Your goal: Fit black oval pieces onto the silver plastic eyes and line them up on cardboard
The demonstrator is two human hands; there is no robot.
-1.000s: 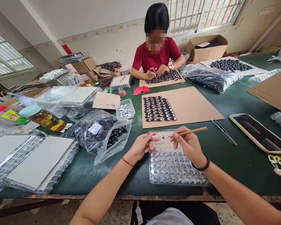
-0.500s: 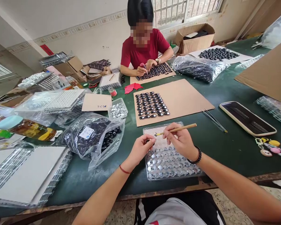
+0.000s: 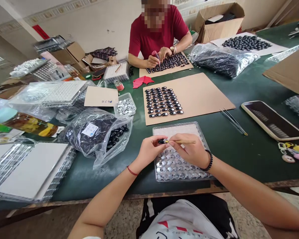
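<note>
Closest to us, our left hand (image 3: 149, 148) pinches a small dark oval piece (image 3: 161, 141) between thumb and forefinger, just above the clear tray (image 3: 201, 136) of silvery settings. Our right hand (image 3: 189, 151) has its fingers pressed around a thin wooden stick (image 3: 183, 141); a moment ago its tip hung apart from the left hand, and now it touches the dark piece, so we judge the piece is being worked on rather than fetched. At ten o'clock lies an open plastic bag (image 3: 99, 132) of dark pieces. At twelve, on the green counter (image 3: 239, 149), a cardboard sheet (image 3: 204, 96) carries rows of finished pieces. Farther off, a person in a red shirt (image 3: 156, 36) handles similar pieces.
</note>
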